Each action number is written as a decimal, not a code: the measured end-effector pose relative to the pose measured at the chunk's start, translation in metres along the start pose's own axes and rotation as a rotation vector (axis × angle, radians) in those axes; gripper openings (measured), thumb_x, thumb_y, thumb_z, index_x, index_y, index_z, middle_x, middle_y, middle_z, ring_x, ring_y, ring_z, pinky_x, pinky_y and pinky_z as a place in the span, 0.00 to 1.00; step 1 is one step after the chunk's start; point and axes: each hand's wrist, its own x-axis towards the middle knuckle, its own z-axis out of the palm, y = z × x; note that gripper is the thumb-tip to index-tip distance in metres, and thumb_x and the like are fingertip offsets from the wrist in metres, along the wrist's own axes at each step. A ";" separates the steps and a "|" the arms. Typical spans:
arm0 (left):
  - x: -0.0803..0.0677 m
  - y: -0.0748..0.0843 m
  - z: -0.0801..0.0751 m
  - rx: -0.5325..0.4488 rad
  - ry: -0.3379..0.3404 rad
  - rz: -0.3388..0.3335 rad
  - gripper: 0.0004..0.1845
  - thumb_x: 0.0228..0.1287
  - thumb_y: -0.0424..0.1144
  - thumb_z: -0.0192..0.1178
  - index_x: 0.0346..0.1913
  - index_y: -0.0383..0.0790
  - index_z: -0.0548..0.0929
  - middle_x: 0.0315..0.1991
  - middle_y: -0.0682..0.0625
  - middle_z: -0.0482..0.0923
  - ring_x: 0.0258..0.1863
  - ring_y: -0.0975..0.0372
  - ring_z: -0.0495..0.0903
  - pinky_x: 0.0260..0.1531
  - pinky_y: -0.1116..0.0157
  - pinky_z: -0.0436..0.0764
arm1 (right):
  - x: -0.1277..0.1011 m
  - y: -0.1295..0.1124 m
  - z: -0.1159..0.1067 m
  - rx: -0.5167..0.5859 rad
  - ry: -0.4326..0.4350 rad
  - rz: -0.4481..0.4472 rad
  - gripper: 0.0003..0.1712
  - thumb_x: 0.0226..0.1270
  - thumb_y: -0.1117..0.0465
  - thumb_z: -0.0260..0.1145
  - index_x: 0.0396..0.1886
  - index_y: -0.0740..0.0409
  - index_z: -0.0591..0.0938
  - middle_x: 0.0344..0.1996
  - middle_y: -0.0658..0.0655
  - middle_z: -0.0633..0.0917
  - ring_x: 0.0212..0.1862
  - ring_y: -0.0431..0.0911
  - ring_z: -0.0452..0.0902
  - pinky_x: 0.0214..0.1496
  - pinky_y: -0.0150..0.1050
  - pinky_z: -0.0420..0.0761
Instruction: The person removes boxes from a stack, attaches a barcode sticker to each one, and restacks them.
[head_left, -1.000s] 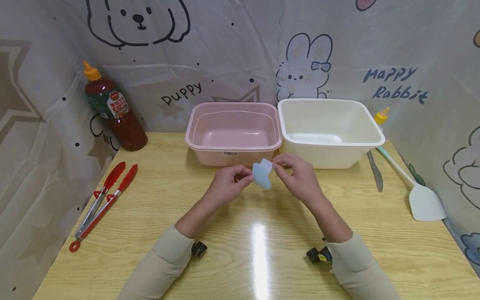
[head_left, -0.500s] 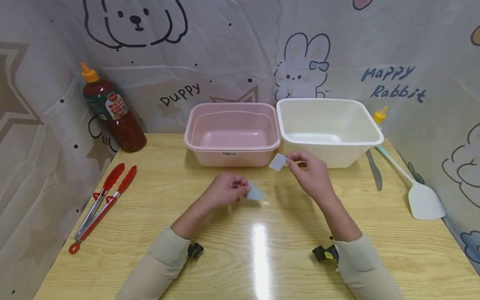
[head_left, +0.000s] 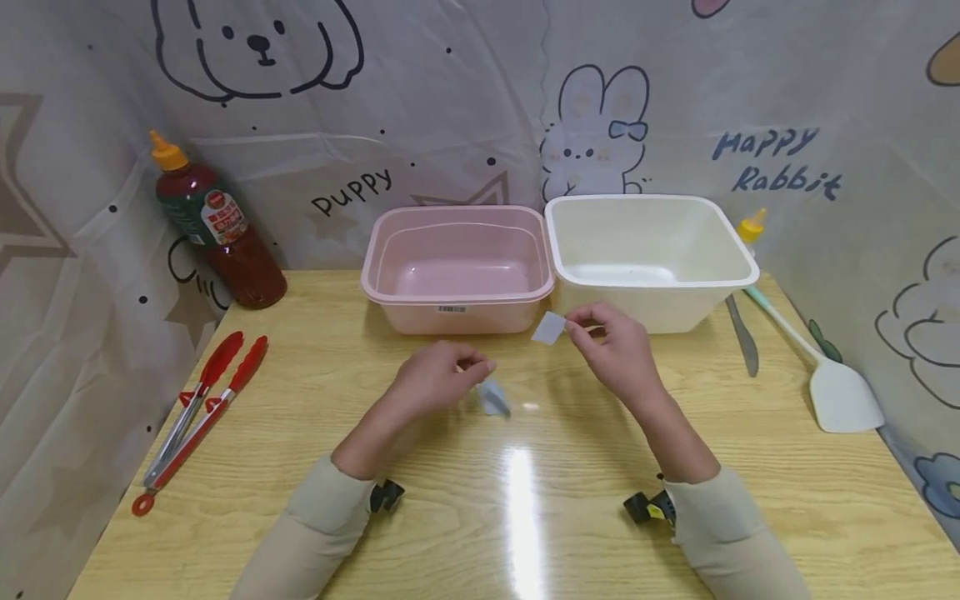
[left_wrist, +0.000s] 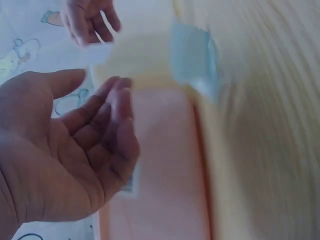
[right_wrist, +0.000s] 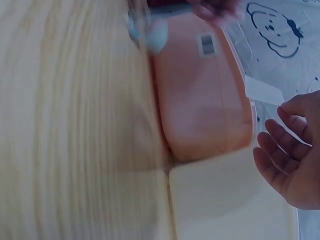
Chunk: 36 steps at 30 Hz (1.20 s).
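Sticker [head_left: 493,398], pale blue, sits just off my left hand [head_left: 438,385], on or barely above the tabletop [head_left: 480,500] about mid-width, nearer the back edge than the front. I can't tell from the head view whether the fingertips touch it; the left wrist view shows that hand [left_wrist: 65,160] with fingers relaxed and spread, nothing pinched, and the blue piece [left_wrist: 194,60] apart from the fingers, blurred. So I read the left hand as released. My right hand [head_left: 618,354] pinches a small white backing slip [head_left: 548,328] between thumb and fingers, held up in front of the gap between the two tubs; the right wrist view shows the slip [right_wrist: 264,91] sticking out from the fingertips. Key relation: the sticker lies to the right of the left hand, between the two hands and clearly closer to the left; the right hand is further back toward the tubs. Its long axis I can't call, it looks curled. Pink tub [head_left: 457,267] stands at the back edge, centre, holding nothing I can see. White tub [head_left: 648,254] touches its right side, also holding nothing visible. Red tongs [head_left: 197,417] lie near the left edge, sauce bottle [head_left: 213,229] in the back left corner, knife [head_left: 742,337] and white spatula [head_left: 840,396] near the right edge.
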 end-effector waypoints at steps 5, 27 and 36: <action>0.003 0.015 0.006 -0.157 0.006 0.114 0.16 0.73 0.52 0.59 0.52 0.48 0.89 0.37 0.57 0.87 0.34 0.64 0.82 0.35 0.65 0.81 | -0.004 -0.008 0.013 -0.034 -0.047 -0.096 0.06 0.70 0.64 0.67 0.42 0.60 0.86 0.40 0.58 0.89 0.44 0.50 0.86 0.46 0.48 0.88; 0.010 0.029 0.019 -0.394 -0.026 0.133 0.23 0.74 0.50 0.60 0.68 0.49 0.78 0.40 0.49 0.88 0.33 0.46 0.86 0.24 0.65 0.80 | -0.011 -0.010 0.008 0.041 -0.071 -0.013 0.15 0.77 0.55 0.62 0.56 0.56 0.84 0.49 0.57 0.87 0.48 0.52 0.85 0.49 0.49 0.86; 0.018 0.028 0.023 -0.388 -0.072 0.168 0.24 0.74 0.48 0.60 0.69 0.48 0.77 0.41 0.43 0.88 0.34 0.45 0.86 0.27 0.64 0.82 | -0.014 0.000 -0.001 0.165 -0.134 0.205 0.18 0.78 0.52 0.61 0.54 0.60 0.84 0.44 0.65 0.89 0.45 0.54 0.86 0.47 0.36 0.86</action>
